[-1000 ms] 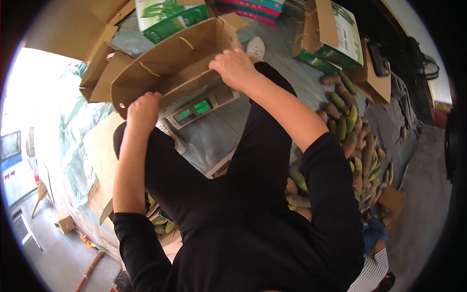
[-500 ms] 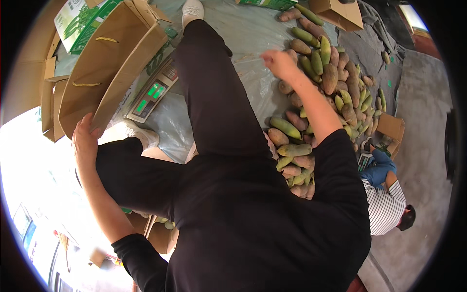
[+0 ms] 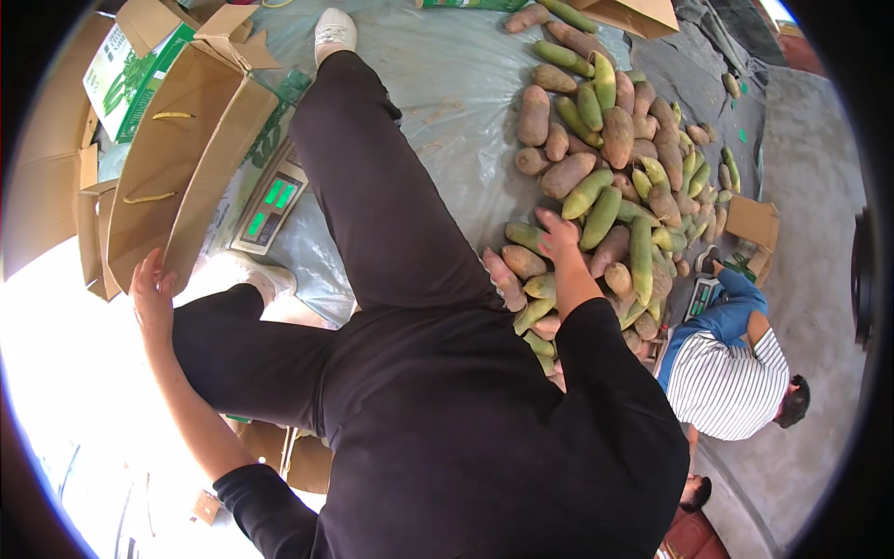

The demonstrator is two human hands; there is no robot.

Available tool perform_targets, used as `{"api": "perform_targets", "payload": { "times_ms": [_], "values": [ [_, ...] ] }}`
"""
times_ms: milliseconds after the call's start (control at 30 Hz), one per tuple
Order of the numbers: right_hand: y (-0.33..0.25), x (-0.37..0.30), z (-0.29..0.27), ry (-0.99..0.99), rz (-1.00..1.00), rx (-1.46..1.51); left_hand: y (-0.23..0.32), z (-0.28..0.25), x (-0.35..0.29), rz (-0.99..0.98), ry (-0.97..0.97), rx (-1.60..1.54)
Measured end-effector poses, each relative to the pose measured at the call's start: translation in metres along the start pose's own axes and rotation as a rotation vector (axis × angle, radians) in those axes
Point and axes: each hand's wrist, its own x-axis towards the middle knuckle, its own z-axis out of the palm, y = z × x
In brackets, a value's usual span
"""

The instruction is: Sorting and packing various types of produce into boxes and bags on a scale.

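Note:
My left hand point(image 3: 154, 293) is at the near edge of an open cardboard box point(image 3: 191, 98), its fingers bent around the rim. Yellow rope handles point(image 3: 151, 197) show inside the box. Over the pile of long green and reddish-brown root vegetables point(image 3: 618, 138), my right hand point(image 3: 559, 237) reaches with its fingers apart and nothing in them. Closest to it are a green root vegetable point(image 3: 601, 216) and a partly covered green one point(image 3: 524, 237). Whether the fingertips touch them, I cannot tell.
A digital scale point(image 3: 270, 205) with lit green displays is between the box and my leg. A green-and-white printed carton point(image 3: 135, 79) stands behind. Plastic sheeting point(image 3: 447, 121) covers the ground. At right a person in a striped shirt point(image 3: 726, 387) is near another scale point(image 3: 703, 296).
My right hand has come nearer to me and down over the pile. My left hand has shifted slightly lower at the box rim. The whole view has shifted a little.

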Motion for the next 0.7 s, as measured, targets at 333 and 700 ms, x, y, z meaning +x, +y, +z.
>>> {"api": "perform_targets", "payload": {
  "times_ms": [333,700],
  "values": [
    [-0.030,0.079,-0.024,0.069,0.283,0.674,0.015,-0.006,-0.001,-0.044,-0.017,-0.058],
    [-0.045,0.068,-0.040,0.020,0.214,0.853,0.044,-0.004,-0.003,-0.101,0.057,-0.116]
  ]
}}
